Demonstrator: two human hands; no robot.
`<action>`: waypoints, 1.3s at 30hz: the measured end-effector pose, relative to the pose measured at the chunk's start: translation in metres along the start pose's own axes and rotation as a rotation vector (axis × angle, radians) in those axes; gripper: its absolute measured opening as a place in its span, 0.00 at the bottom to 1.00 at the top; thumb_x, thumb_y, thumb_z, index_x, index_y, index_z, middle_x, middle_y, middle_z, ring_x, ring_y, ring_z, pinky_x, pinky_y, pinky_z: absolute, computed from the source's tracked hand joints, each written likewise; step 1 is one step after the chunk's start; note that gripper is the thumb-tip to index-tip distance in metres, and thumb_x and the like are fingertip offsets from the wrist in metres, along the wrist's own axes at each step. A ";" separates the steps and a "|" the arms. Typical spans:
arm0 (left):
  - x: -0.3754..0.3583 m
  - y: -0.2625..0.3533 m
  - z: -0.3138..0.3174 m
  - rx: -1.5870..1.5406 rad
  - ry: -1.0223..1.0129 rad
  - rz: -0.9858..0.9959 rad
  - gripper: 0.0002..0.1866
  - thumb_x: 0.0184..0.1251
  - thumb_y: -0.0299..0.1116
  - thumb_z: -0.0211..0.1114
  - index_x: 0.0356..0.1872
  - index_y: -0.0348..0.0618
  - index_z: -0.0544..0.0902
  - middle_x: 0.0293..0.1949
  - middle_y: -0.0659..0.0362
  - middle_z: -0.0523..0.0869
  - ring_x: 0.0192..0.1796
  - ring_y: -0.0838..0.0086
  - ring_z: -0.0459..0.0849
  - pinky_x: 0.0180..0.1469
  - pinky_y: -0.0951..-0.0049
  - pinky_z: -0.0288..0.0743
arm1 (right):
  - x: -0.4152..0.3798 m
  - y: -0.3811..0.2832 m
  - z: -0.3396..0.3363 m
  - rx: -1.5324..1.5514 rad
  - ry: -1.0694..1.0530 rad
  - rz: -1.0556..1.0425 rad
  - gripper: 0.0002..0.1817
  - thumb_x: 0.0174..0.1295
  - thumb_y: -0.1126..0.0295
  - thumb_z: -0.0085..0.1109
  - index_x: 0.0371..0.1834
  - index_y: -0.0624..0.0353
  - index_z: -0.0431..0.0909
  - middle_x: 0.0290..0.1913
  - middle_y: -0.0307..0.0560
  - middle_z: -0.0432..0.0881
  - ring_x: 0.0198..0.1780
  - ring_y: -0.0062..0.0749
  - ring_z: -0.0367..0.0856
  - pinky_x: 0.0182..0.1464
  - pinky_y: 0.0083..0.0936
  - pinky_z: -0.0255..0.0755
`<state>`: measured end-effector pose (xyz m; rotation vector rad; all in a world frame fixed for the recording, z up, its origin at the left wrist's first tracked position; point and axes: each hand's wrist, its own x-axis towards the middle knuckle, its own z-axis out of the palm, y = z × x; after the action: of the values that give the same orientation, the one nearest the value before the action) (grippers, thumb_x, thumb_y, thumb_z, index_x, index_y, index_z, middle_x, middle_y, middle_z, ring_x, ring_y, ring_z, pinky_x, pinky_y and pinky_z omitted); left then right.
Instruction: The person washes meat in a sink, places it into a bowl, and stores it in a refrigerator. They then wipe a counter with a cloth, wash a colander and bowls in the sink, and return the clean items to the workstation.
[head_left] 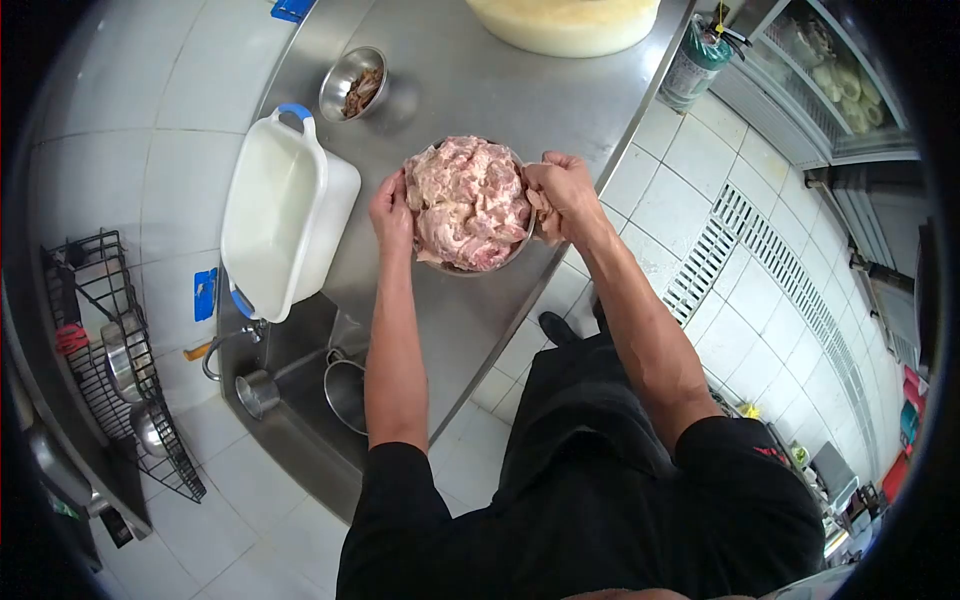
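A round metal bowl (pixel 531 233), heaped with pale pink raw meat (pixel 470 200), is at the middle of the steel counter. My left hand (pixel 392 208) grips its left side, fingers curled against the rim. On the other side, my right hand (pixel 562 192) is closed at the rim around a limp pinkish-brown piece (pixel 545 222), which hangs below the fingers; I cannot tell whether it is meat or cloth. Most of the bowl's wall is hidden under the meat and my hands.
Left of the bowl stands a white tub (pixel 335 225) with blue handles. Behind it sits a small metal bowl (pixel 348 85) with brown scraps. A thick round pale block (pixel 570 28) lies at the back. The sink (pixel 310 430) holds a metal cup (pixel 258 394) and a pot (pixel 346 392).
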<state>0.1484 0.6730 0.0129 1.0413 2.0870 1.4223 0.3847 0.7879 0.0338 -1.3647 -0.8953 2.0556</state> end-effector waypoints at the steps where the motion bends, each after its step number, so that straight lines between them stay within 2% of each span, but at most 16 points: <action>1: 0.002 -0.004 0.000 -0.005 -0.002 0.015 0.12 0.72 0.24 0.54 0.50 0.31 0.80 0.44 0.57 0.85 0.47 0.77 0.80 0.52 0.78 0.71 | 0.003 -0.005 0.001 -0.019 -0.024 0.002 0.05 0.47 0.77 0.57 0.18 0.61 0.71 0.15 0.36 0.69 0.16 0.20 0.65 0.18 0.24 0.58; 6: 0.000 -0.006 -0.001 -0.006 0.000 0.007 0.12 0.72 0.23 0.53 0.50 0.31 0.81 0.43 0.57 0.86 0.46 0.77 0.80 0.51 0.78 0.72 | 0.025 -0.033 0.024 -0.080 -0.057 -0.084 0.06 0.48 0.76 0.57 0.22 0.59 0.69 0.14 0.35 0.67 0.13 0.20 0.63 0.13 0.25 0.55; 9: 0.002 0.001 0.000 0.001 0.003 0.001 0.12 0.71 0.22 0.53 0.49 0.31 0.81 0.43 0.58 0.86 0.46 0.78 0.80 0.51 0.78 0.72 | -0.009 -0.009 0.004 0.026 0.012 0.017 0.04 0.51 0.76 0.56 0.27 0.59 0.70 0.15 0.36 0.69 0.13 0.20 0.64 0.13 0.25 0.56; 11: 0.004 0.000 -0.001 0.023 -0.025 0.006 0.11 0.71 0.22 0.53 0.49 0.31 0.81 0.42 0.58 0.86 0.46 0.78 0.80 0.51 0.78 0.72 | -0.025 0.013 -0.015 0.063 -0.154 0.060 0.03 0.57 0.74 0.55 0.32 0.59 0.72 0.18 0.39 0.72 0.16 0.20 0.69 0.14 0.24 0.61; 14: 0.002 0.007 -0.001 0.010 -0.047 -0.010 0.11 0.71 0.22 0.53 0.48 0.30 0.81 0.41 0.58 0.85 0.45 0.78 0.80 0.51 0.78 0.72 | -0.025 0.018 -0.030 0.378 -0.159 0.015 0.05 0.63 0.70 0.55 0.35 0.60 0.75 0.24 0.40 0.77 0.19 0.18 0.71 0.17 0.21 0.64; 17: 0.007 -0.004 -0.003 0.002 -0.057 0.013 0.11 0.71 0.22 0.53 0.47 0.30 0.81 0.41 0.59 0.85 0.44 0.78 0.79 0.51 0.78 0.71 | -0.017 0.021 -0.009 0.389 -0.057 -0.203 0.09 0.65 0.68 0.56 0.40 0.62 0.80 0.28 0.39 0.80 0.22 0.16 0.72 0.22 0.19 0.68; 21: 0.008 -0.009 -0.004 -0.001 -0.073 0.012 0.11 0.72 0.23 0.53 0.47 0.30 0.81 0.41 0.58 0.85 0.44 0.78 0.79 0.51 0.78 0.71 | -0.009 -0.007 0.002 -0.172 0.013 -0.118 0.13 0.65 0.65 0.59 0.42 0.64 0.84 0.28 0.37 0.80 0.31 0.18 0.74 0.35 0.19 0.69; 22: 0.006 -0.002 -0.003 -0.023 -0.065 0.011 0.10 0.72 0.24 0.54 0.47 0.30 0.81 0.41 0.58 0.85 0.44 0.78 0.79 0.50 0.78 0.72 | 0.016 -0.007 0.004 -0.242 -0.020 -0.225 0.14 0.64 0.64 0.60 0.43 0.64 0.84 0.29 0.38 0.80 0.31 0.19 0.73 0.34 0.19 0.67; 26: 0.007 0.002 -0.002 0.041 -0.059 0.031 0.11 0.72 0.24 0.54 0.48 0.30 0.81 0.41 0.58 0.85 0.44 0.78 0.79 0.50 0.78 0.72 | 0.086 -0.066 0.041 -0.681 -0.551 -0.238 0.25 0.56 0.50 0.67 0.42 0.64 0.84 0.30 0.39 0.81 0.33 0.24 0.73 0.38 0.26 0.69; 28: 0.004 0.003 -0.002 0.059 -0.046 -0.002 0.11 0.72 0.23 0.53 0.48 0.30 0.80 0.41 0.58 0.85 0.44 0.78 0.79 0.50 0.78 0.72 | 0.097 -0.078 0.082 -0.985 -0.662 -0.292 0.29 0.54 0.45 0.67 0.41 0.64 0.83 0.34 0.39 0.82 0.37 0.26 0.76 0.41 0.27 0.70; 31: 0.006 -0.016 -0.005 0.051 -0.045 -0.006 0.12 0.72 0.24 0.54 0.50 0.31 0.80 0.42 0.57 0.85 0.45 0.78 0.80 0.51 0.78 0.72 | 0.102 -0.071 0.115 -0.980 -0.928 -0.154 0.27 0.59 0.48 0.63 0.49 0.63 0.80 0.42 0.44 0.83 0.43 0.28 0.79 0.45 0.26 0.73; 33: 0.003 -0.013 -0.003 0.063 -0.019 0.004 0.12 0.72 0.24 0.54 0.51 0.31 0.80 0.44 0.56 0.86 0.46 0.77 0.80 0.52 0.78 0.72 | 0.133 -0.038 0.095 -0.519 -0.952 0.015 0.26 0.63 0.51 0.60 0.53 0.62 0.77 0.45 0.47 0.82 0.46 0.28 0.79 0.48 0.25 0.73; 34: 0.002 -0.011 -0.003 0.031 -0.020 -0.014 0.12 0.72 0.24 0.54 0.51 0.31 0.80 0.44 0.56 0.86 0.46 0.77 0.80 0.52 0.77 0.72 | 0.142 -0.024 0.081 -0.289 -0.949 0.093 0.25 0.64 0.52 0.58 0.56 0.61 0.75 0.46 0.48 0.82 0.47 0.28 0.80 0.49 0.25 0.74; 36: 0.002 -0.002 0.000 -0.048 -0.009 -0.085 0.12 0.72 0.25 0.54 0.50 0.30 0.81 0.45 0.56 0.85 0.47 0.77 0.80 0.53 0.77 0.72 | 0.110 -0.003 0.043 0.072 -0.668 0.064 0.22 0.68 0.58 0.53 0.59 0.62 0.72 0.48 0.48 0.80 0.48 0.25 0.79 0.49 0.21 0.74; 38: 0.001 -0.008 -0.001 -0.065 0.000 -0.063 0.12 0.72 0.26 0.55 0.51 0.30 0.81 0.45 0.56 0.85 0.47 0.77 0.80 0.54 0.77 0.72 | 0.057 0.025 0.012 0.008 -0.331 -0.220 0.19 0.70 0.60 0.51 0.57 0.61 0.72 0.48 0.45 0.79 0.48 0.23 0.79 0.49 0.21 0.75; 39: 0.003 -0.011 -0.001 -0.071 0.004 -0.045 0.12 0.72 0.26 0.55 0.51 0.31 0.81 0.45 0.56 0.85 0.48 0.77 0.80 0.54 0.77 0.72 | 0.042 0.062 0.009 0.190 -0.206 -0.197 0.19 0.71 0.60 0.48 0.57 0.61 0.73 0.50 0.43 0.79 0.49 0.22 0.78 0.51 0.22 0.73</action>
<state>0.1413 0.6725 0.0033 0.9590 2.0340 1.4659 0.3576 0.7756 -0.0355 -0.9401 -0.8565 2.0918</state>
